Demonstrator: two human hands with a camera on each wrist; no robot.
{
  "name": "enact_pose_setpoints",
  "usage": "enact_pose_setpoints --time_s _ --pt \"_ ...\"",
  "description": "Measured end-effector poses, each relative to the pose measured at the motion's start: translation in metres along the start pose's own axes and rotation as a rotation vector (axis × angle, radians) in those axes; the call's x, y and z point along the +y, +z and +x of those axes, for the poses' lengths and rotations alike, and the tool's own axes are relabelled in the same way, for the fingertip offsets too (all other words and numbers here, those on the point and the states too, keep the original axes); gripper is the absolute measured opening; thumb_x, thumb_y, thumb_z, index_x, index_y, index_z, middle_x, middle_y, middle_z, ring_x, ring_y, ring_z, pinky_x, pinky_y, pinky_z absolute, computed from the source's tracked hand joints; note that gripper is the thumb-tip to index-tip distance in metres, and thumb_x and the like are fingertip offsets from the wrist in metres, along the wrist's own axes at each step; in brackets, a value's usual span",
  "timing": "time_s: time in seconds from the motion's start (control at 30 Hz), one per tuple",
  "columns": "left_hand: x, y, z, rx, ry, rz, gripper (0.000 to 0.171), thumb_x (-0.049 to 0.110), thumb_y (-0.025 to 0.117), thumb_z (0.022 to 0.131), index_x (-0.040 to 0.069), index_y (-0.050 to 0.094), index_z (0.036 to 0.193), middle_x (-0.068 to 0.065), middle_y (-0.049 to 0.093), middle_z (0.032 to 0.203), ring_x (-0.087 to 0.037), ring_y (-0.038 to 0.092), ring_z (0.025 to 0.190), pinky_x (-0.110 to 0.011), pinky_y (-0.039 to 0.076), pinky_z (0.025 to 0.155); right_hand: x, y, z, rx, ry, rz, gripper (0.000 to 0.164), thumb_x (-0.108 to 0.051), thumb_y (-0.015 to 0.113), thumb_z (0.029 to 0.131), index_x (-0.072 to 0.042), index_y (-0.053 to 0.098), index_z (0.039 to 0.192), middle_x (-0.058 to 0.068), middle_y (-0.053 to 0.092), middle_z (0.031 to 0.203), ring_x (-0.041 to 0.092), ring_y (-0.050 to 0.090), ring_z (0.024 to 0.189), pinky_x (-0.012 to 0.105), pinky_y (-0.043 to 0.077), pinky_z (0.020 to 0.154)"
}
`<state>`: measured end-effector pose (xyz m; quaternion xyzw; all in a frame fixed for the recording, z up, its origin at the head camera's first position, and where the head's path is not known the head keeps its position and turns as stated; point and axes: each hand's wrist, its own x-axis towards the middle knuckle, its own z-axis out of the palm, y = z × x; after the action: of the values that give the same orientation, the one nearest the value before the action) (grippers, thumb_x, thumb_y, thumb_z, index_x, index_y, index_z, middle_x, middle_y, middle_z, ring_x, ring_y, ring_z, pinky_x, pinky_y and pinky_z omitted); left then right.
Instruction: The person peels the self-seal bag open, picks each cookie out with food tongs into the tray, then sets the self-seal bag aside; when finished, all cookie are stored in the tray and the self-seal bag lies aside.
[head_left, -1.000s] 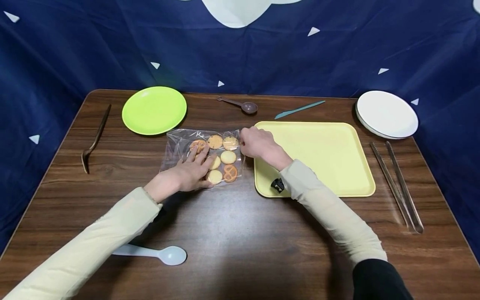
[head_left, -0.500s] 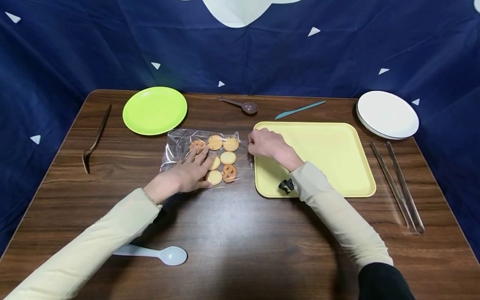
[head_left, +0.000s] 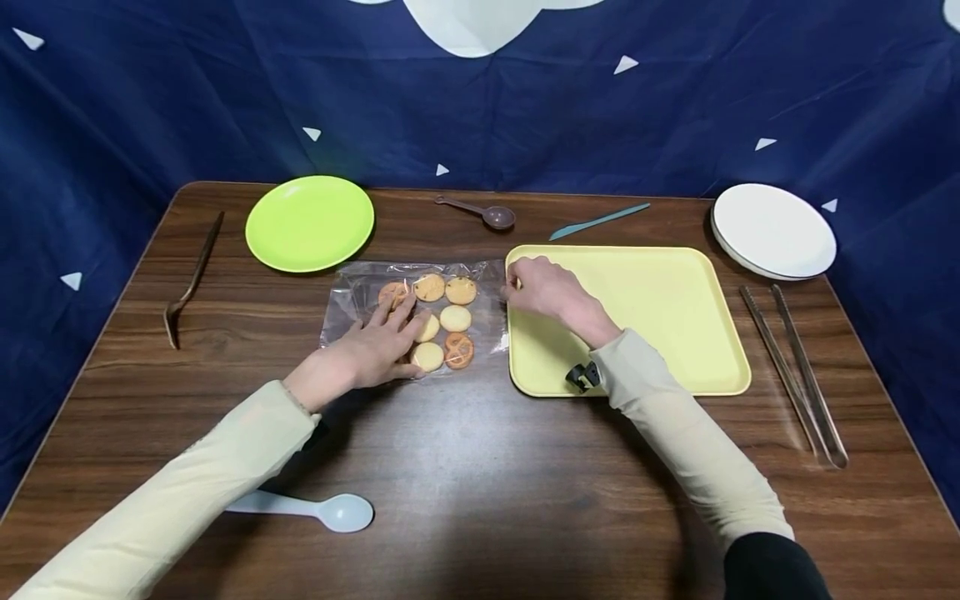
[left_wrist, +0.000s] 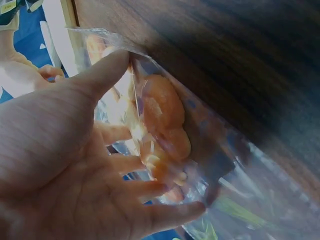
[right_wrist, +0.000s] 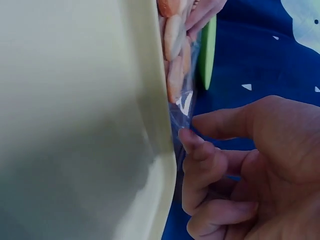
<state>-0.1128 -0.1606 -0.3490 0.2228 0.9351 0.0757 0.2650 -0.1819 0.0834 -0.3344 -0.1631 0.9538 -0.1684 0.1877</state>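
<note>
A clear plastic bag [head_left: 345,304] of round cookies and pretzel-shaped biscuits [head_left: 459,350] lies flat on the dark wood table. My left hand [head_left: 375,348] rests on its left part with fingers spread, covering some of the cookies. In the left wrist view, the fingers [left_wrist: 180,212] lie straight across the film. My right hand [head_left: 551,287] is over the left edge of the yellow tray [head_left: 645,317], pinching the bag's right edge between thumb and curled index finger. The right wrist view shows that bag edge [right_wrist: 182,112] at the fingertips, beside the tray rim.
A green plate [head_left: 309,223], a brown measuring spoon [head_left: 497,217] and a teal knife [head_left: 600,222] lie along the back. White plates [head_left: 772,229] and metal tongs [head_left: 806,383] are at the right. A fork [head_left: 193,279] is at the left, a pale blue spoon [head_left: 345,512] near the front.
My right hand has moved a little to the right, onto the tray's left edge. The bag's right end now stretches further toward the tray. My left hand has stayed in place.
</note>
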Motion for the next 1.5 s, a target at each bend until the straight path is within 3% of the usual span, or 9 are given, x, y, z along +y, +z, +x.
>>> enact_pose_setpoints --time_s 0.13,0.27,0.5,0.67,0.83,0.97,1.03,1.27,1.5 --pt "-0.009 0.001 -0.002 0.074 0.045 0.041 0.088 0.044 0.062 0.088 0.001 0.014 0.149 -0.024 0.005 0.153 -0.043 0.006 0.138 -0.067 0.023 0.096 0.011 -0.004 -0.014 0.043 -0.014 0.039 0.019 -0.03 0.054 0.092 -0.013 0.062 0.089 0.004 0.055 0.071 0.018 0.049 0.06 0.035 0.039 0.054" --pt "-0.029 -0.001 -0.007 0.151 0.075 0.017 0.095 0.047 0.065 0.085 -0.004 0.013 0.147 -0.026 0.01 0.151 -0.044 0.011 0.137 -0.065 0.021 0.099 0.036 -0.012 -0.038 0.089 -0.019 0.093 0.022 -0.029 0.054 0.093 -0.009 0.062 0.097 0.006 0.06 0.078 0.017 0.052 0.063 0.033 0.041 0.057" --pt "-0.068 -0.003 -0.02 0.2 0.089 -0.077 0.087 0.041 0.065 0.088 -0.01 0.021 0.143 -0.028 0.016 0.149 -0.047 0.018 0.134 -0.067 0.021 0.097 0.105 -0.03 -0.098 0.264 0.006 0.154 0.023 -0.024 0.052 0.095 -0.003 0.061 0.097 0.015 0.064 0.094 0.03 0.062 0.083 0.042 0.046 0.071" --pt "-0.087 0.001 -0.023 0.247 0.137 -0.145 0.074 0.03 0.069 0.087 -0.012 0.034 0.137 -0.029 0.027 0.144 -0.045 0.024 0.132 -0.063 0.024 0.099 0.161 -0.037 -0.14 0.374 0.13 0.102 0.026 -0.028 0.055 0.094 -0.003 0.059 0.096 0.014 0.062 0.088 0.029 0.056 0.08 0.039 0.039 0.069" --pt "-0.095 0.006 -0.021 0.32 0.173 -0.218 0.066 0.025 0.073 0.084 -0.008 0.045 0.133 -0.025 0.033 0.143 -0.043 0.028 0.131 -0.058 0.026 0.1 0.21 -0.037 -0.173 0.308 0.305 0.076 0.047 -0.041 0.054 0.093 0.004 0.049 0.102 0.023 0.052 0.093 0.037 0.049 0.082 0.042 0.036 0.067" --pt "-0.099 0.01 -0.02 0.343 0.165 -0.272 0.06 0.022 0.073 0.083 -0.002 0.049 0.133 -0.023 0.034 0.143 -0.044 0.027 0.131 -0.059 0.026 0.099 0.239 -0.033 -0.19 0.217 0.422 0.023 0.06 -0.05 0.056 0.089 0.008 0.04 0.086 0.024 0.042 0.082 0.04 0.046 0.076 0.045 0.036 0.063" --pt "-0.099 0.012 -0.02 0.353 0.164 -0.293 0.056 0.02 0.073 0.083 0.0 0.052 0.131 -0.023 0.035 0.143 -0.045 0.027 0.13 -0.06 0.026 0.098 0.248 -0.031 -0.196 0.168 0.462 -0.005 0.062 -0.054 0.057 0.086 0.003 0.035 0.077 0.016 0.037 0.073 0.035 0.044 0.068 0.042 0.036 0.059" --pt "-0.098 0.014 -0.019 0.383 0.142 -0.335 0.044 0.017 0.072 0.083 0.003 0.061 0.123 -0.021 0.037 0.142 -0.044 0.028 0.129 -0.061 0.025 0.098 0.262 -0.027 -0.204 -0.037 0.485 -0.014 0.066 -0.058 0.053 0.087 0.004 0.035 0.077 0.011 0.039 0.067 0.028 0.047 0.062 0.037 0.04 0.057" --pt "-0.099 0.017 -0.017 0.418 0.124 -0.383 0.036 0.014 0.073 0.083 0.003 0.065 0.116 -0.021 0.041 0.14 -0.043 0.03 0.127 -0.062 0.024 0.098 0.265 -0.029 -0.204 -0.028 0.451 0.007 0.056 -0.047 0.052 0.091 0.008 0.046 0.083 0.019 0.052 0.073 0.037 0.053 0.07 0.042 0.042 0.06"
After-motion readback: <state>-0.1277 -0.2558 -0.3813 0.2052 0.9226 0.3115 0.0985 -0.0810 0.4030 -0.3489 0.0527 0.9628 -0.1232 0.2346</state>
